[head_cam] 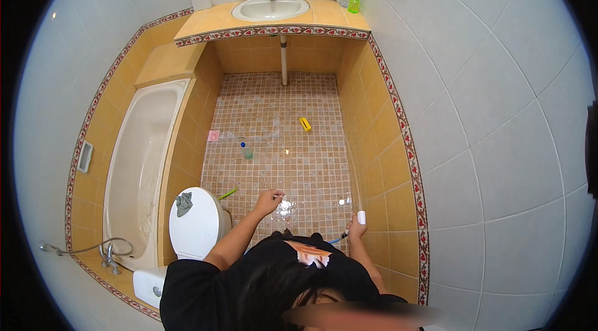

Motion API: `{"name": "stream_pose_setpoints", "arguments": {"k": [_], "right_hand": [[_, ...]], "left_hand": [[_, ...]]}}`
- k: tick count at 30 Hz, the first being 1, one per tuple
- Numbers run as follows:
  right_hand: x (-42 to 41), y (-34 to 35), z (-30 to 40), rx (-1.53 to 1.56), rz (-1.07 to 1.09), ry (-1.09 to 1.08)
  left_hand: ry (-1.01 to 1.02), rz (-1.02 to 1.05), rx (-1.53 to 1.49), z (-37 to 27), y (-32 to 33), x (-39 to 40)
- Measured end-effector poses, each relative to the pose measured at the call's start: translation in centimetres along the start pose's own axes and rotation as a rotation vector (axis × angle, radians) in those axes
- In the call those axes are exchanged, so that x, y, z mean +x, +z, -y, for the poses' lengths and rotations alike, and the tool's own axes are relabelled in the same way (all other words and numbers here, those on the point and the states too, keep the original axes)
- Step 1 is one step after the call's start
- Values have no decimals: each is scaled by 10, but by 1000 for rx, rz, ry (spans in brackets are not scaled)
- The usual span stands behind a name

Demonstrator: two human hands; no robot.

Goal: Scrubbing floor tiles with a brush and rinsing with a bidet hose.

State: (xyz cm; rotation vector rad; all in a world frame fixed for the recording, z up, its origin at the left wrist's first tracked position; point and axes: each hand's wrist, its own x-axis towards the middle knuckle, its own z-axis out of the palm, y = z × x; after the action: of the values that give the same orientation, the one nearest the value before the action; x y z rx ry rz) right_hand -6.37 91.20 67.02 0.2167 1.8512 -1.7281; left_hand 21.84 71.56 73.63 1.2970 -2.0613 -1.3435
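Note:
My right hand (357, 229) grips a white handheld sprayer (361, 217) beside the right wall, with a length of blue hose (335, 240) below it. Thin streams of water (357, 181) run from the sprayer along the yellow-tiled wall (380, 162). My left hand (268, 203) hovers over the wet mosaic floor (299, 172), its fingers partly curled. No object shows in it, but its palm is hidden. Ahead on the floor are a clear bottle with a blue cap (246, 151) and a yellow plastic object (305, 124).
To my left stands a toilet with its lid down (198, 223) and a grey cloth (184, 204) on top. A green stick-like handle (228, 193) pokes out beside it. Beyond lies a bathtub (135, 158). A counter with a washbasin (271, 7) spans the far end, above a drainpipe (283, 60).

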Motion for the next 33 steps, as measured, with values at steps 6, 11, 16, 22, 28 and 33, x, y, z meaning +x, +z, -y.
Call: {"name": "stream_pose_setpoints", "arguments": {"k": [6, 11, 16, 22, 28, 33], "right_hand": [[-7, 11, 3, -68, 158, -67], [-14, 16, 6, -91, 200, -60], [-10, 9, 1, -112, 125, -57], [-5, 2, 0, -75, 58, -83], [-3, 0, 5, -75, 46, -64], [0, -7, 10, -39, 60, -67]], "left_hand": [[11, 19, 10, 3, 3, 4], [24, 30, 29, 3, 0, 3], [32, 15, 38, 1, -7, 2], [-15, -19, 10, -4, -11, -1], [1, 7, -20, 1, 2, 2], [46, -19, -37, 0, 16, 4]]}}
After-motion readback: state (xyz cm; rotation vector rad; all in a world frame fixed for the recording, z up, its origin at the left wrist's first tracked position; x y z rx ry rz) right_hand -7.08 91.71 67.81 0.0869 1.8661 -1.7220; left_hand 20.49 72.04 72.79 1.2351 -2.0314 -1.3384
